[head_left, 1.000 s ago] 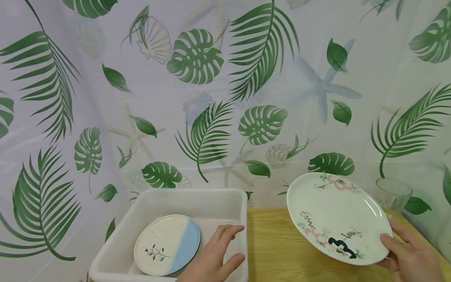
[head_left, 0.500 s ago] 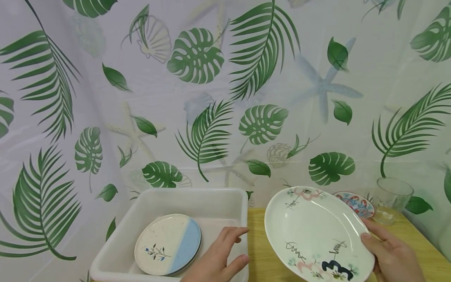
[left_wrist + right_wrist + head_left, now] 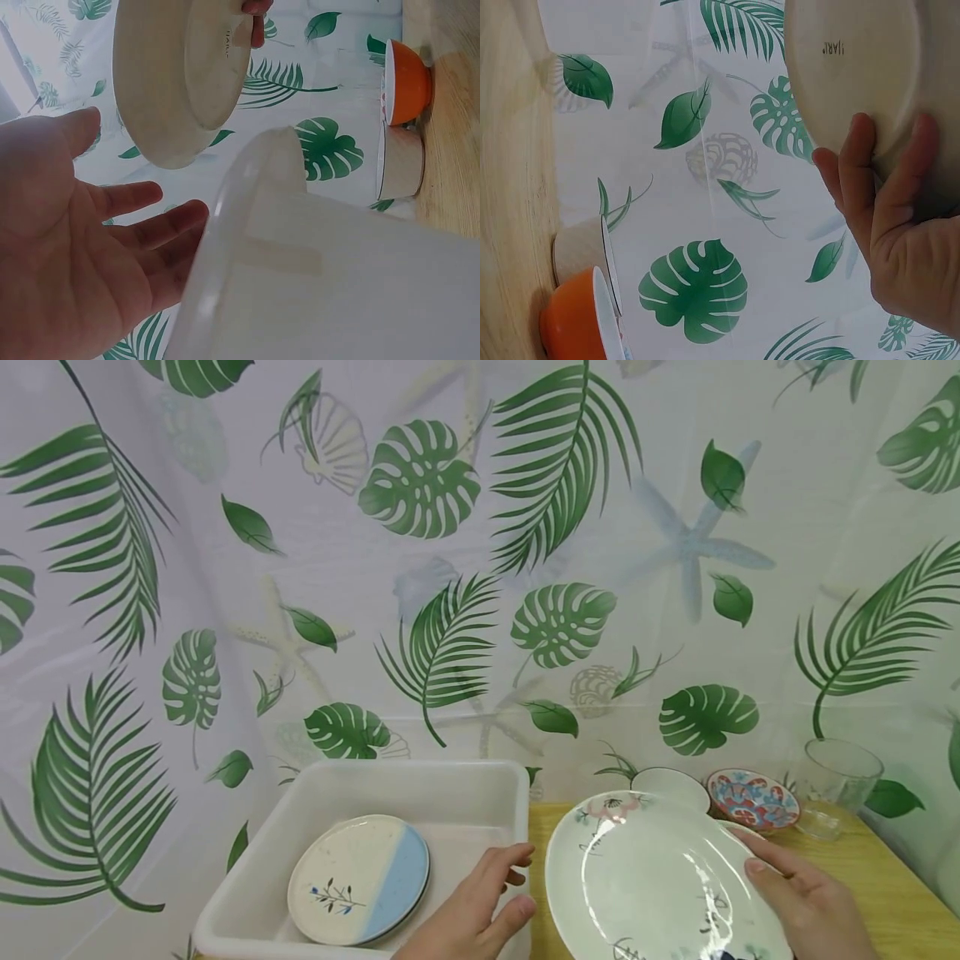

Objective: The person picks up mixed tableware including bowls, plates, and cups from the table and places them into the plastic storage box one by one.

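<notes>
My right hand [image 3: 810, 893] grips the right rim of a large white oval plate [image 3: 652, 877] with pink and dark flower designs, thumb on top and fingers beneath. In the right wrist view those fingers press on the plate's plain underside [image 3: 855, 67]. The plate is tilted above the table, right of a white plastic tub [image 3: 480, 793]. Over the tub's right part hovers my left hand [image 3: 476, 910], holding nothing, its fingers relaxed. Inside the tub lies a round cream-and-blue plate [image 3: 356, 877] with a sprig design; the dark edge of something shows under it.
Behind the held plate, a white bowl [image 3: 670, 785], a bowl with a red and blue patterned inside [image 3: 753, 799] and orange outside, and a clear glass [image 3: 836, 785] stand on the wooden table [image 3: 892, 868]. A leaf-print sheet [image 3: 480, 552] hangs behind the table.
My right hand has brought the oval plate left and down toward the tub, uncovering the bowls behind it. My left hand has shifted slightly right.
</notes>
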Motion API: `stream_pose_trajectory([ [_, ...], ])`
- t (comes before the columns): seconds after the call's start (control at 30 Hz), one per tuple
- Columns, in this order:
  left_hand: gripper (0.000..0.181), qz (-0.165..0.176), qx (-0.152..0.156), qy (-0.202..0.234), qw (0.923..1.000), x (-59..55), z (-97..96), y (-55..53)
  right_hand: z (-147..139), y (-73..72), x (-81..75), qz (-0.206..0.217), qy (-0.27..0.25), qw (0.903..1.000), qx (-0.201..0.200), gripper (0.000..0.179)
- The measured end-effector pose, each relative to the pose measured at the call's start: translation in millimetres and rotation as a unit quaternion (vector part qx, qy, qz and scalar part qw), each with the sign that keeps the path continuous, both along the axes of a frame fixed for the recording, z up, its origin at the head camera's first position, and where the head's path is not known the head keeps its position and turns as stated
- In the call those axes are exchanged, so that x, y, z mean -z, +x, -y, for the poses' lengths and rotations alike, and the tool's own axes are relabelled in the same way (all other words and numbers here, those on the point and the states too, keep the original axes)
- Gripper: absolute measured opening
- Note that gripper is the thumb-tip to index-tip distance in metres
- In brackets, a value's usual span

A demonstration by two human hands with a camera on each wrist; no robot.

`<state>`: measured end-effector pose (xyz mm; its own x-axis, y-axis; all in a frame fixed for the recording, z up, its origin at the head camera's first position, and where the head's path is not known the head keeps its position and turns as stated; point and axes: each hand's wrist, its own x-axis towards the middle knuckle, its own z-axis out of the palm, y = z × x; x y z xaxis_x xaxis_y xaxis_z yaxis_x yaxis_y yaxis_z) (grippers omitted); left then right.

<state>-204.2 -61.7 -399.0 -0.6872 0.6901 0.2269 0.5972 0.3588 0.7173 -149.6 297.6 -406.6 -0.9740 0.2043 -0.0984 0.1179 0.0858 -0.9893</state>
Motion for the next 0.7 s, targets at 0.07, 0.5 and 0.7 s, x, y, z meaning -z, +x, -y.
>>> stream_pose_trajectory([
  [0.07,0.05,0.013,0.01,0.001,0.9999,-0.6,-1.7,-0.1,1.9,1.2,1.0,-0.009,0.027,0.9996,-0.001,0.022],
  [0.5,0.068,0.131,0.08,0.015,0.9881,2.1,-9.4,0.3,18.3,4.9,-3.2,-0.013,0.03,0.9995,-0.002,0.031],
  [0.7,0.082,0.185,0.08,0.022,0.9793,3.4,-14.5,4.5,21.0,5.1,-3.5,-0.015,0.035,0.9993,-0.006,0.037],
])
